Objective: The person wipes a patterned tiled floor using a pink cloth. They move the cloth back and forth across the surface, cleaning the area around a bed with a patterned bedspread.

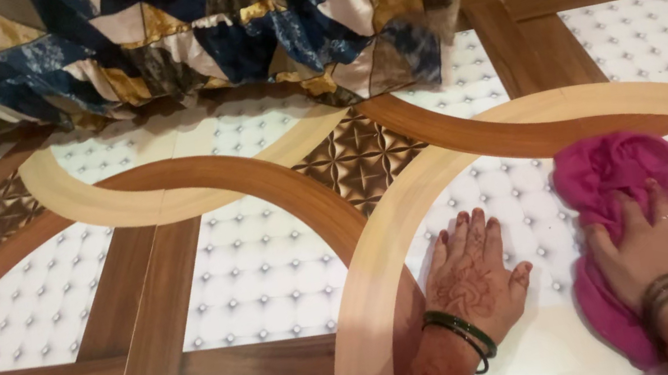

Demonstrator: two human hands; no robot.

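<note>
Your right hand [651, 246] presses flat on the pink cloth [615, 174] at lower right of the frame, fingers spread, not clamped; your left hand [467, 269] lies open on the patterned floor [258, 274], bracing you.

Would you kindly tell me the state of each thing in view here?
Pink cloth: bunched up, pressed on the floor.
Right hand: flat on the cloth.
Left hand: fingers spread, flat on the floor.
Patterned floor: bare.
Patchwork bedcover: draped, hem reaching the floor.
</note>
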